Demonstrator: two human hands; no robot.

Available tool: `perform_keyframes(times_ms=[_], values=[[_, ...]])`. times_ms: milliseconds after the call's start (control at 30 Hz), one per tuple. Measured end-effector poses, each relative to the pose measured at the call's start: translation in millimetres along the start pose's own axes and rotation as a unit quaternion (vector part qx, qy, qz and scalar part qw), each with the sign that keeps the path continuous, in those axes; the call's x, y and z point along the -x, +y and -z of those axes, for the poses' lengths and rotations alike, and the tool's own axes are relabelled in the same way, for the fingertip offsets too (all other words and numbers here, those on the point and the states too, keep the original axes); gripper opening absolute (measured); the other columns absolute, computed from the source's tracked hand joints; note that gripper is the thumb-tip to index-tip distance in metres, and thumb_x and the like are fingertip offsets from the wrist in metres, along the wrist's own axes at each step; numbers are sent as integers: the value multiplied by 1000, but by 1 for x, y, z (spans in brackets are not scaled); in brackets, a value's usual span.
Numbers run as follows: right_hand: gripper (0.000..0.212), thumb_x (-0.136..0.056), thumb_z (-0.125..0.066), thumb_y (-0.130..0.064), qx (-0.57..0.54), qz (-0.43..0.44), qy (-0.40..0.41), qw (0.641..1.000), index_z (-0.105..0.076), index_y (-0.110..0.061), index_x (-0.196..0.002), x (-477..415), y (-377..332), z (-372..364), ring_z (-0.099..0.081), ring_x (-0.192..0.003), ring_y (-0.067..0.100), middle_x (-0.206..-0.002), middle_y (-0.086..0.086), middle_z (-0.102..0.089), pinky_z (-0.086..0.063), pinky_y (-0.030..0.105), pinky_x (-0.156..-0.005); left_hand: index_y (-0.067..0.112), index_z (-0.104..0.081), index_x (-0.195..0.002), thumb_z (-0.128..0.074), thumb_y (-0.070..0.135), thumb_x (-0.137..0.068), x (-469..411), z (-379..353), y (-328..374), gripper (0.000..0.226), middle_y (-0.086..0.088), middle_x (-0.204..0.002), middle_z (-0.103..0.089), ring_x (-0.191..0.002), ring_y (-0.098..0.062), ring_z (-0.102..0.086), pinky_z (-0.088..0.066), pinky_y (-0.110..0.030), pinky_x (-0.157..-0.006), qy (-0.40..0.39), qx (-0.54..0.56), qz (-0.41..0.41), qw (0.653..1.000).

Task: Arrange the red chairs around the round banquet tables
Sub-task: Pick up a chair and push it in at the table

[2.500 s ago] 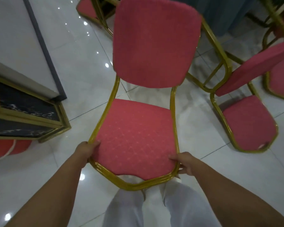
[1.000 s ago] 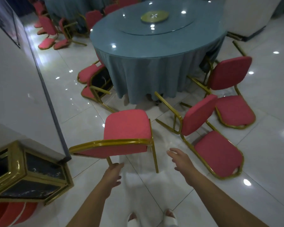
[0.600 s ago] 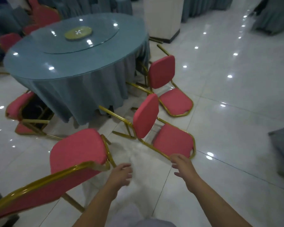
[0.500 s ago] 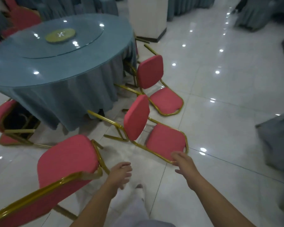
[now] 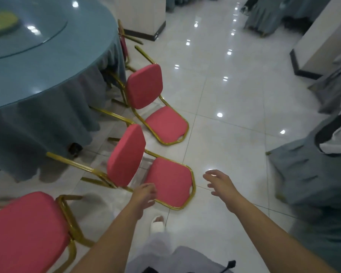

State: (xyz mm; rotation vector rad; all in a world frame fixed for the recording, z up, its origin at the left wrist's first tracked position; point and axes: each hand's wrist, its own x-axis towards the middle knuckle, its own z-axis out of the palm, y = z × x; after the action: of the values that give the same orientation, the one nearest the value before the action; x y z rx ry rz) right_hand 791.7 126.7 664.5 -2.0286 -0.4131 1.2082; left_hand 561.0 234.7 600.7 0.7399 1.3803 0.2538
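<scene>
1. Red chairs: three in clear view, all close to the skirt of the round table (image 5: pixel 47 119).
2. Near tipped chair (image 5: pixel 170 182): lies over just off the table skirt. Its gold legs point in at the table, one pad lies flat by the floor and the other pad stands up.
3. Far tipped chair (image 5: pixel 165 123): same pose, next along the table's rim, just beside the first. They look apart, but I can't be sure.
4. Upright chair (image 5: pixel 26 229): stands on its legs, a little farther out from the table than those two.
5. Left hand (image 5: pixel 145 196): empty, fingers loosely bent. It is over the rim of the first chair's flat pad, on the side away from the table. Can't tell if it touches.
6. Right hand (image 5: pixel 221 184): empty, fingers spread, in the air past that pad's outer edge, farther from the table. It touches nothing.
7. Handling, my guess: the metal tube frame is stiff and won't flex, and the pads are soft. It looks light enough for one person using two hands. The glossy frame and glossy floor tiles (image 5: pixel 234 134) may be slick, so the legs could skid.
8. Where to hold: the frame rails on either side of the flat pad, or the frame by the standing pad. Not the fabric.
9. Writing: no brand, label or text readable anywhere.
</scene>
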Motion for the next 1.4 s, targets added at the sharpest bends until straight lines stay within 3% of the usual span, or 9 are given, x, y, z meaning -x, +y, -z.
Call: perform_keyframes(times_ms=[133,267,433,633,767,867,1100,1200,1400], values=[[28,-92,-65,-33,-14,-7,-1,1000,-62,-22,-118,-37,-24,13,-62,-104,18,-113,-4,-62,-49,33,-79,6,-56,-114,-51,7,-100,-25,-31,38,16,-9,-85,-59,-71,-20,-55,-46,-31,-65,3,19,22,1000],[26,-92,-65,-34,-7,-33,-22,999,-62,-23,-115,-72,-33,31,-62,-102,19,-113,-1,-63,-51,35,-83,8,-57,-111,-51,9,-100,-39,-54,58,13,-8,-86,-59,-72,-19,-54,-45,-29,-65,15,15,38,999],[23,-90,-67,-33,28,-32,-76,996,-63,-23,-112,-142,-54,64,-61,-101,19,-111,-1,-63,-51,33,-79,15,-58,-91,-52,10,-98,-65,-78,73,11,-6,-81,-56,-66,-17,-51,-42,-27,-60,72,63,54,994],[25,-90,-65,-32,142,17,-201,969,-63,-23,-114,-251,-89,114,-61,-102,17,-114,-3,-63,-51,34,-82,11,-64,-99,-61,27,-96,-81,-140,53,16,-11,-94,-67,-86,-25,-64,-54,-39,-82,207,160,40,964],[33,-90,-67,-34,224,25,-266,937,-61,-20,-119,-304,-93,153,-58,-111,22,-117,0,-60,-48,42,-98,12,-66,-100,-63,20,-91,-58,-213,14,13,-9,-93,-69,-84,-26,-64,-52,-39,-82,283,251,86,922],[33,-89,-67,-34,268,16,-286,920,-61,-19,-118,-326,-87,179,-58,-109,24,-116,4,-61,-48,44,-98,11,-66,-101,-62,18,-92,-39,-260,-13,12,-10,-94,-70,-87,-26,-65,-53,-41,-84,311,276,121,901],[36,-89,-69,-35,358,-14,-312,880,-60,-19,-120,-356,-41,193,-58,-105,23,-118,6,-61,-48,41,-94,12,-66,-103,-64,20,-93,-49,-322,-69,13,-11,-100,-66,-83,-25,-62,-54,-38,-80,301,300,180,887],[41,-88,-70,-36,406,-11,-320,856,-57,-19,-124,-373,-12,181,-58,-102,21,-120,7,-60,-47,36,-88,12,-65,-110,-62,18,-94,-77,-330,-93,18,-11,-106,-64,-89,-26,-63,-54,-36,-77,294,314,195,882],[55,-84,-75,-38,486,-19,-320,813,-51,-19,-130,-435,62,139,-57,-106,26,-132,11,-52,-45,33,-86,14,-64,-115,-62,16,-92,-167,-327,-147,24,-11,-101,-64,-84,-23,-61,-55,-40,-85,273,305,217,886]])
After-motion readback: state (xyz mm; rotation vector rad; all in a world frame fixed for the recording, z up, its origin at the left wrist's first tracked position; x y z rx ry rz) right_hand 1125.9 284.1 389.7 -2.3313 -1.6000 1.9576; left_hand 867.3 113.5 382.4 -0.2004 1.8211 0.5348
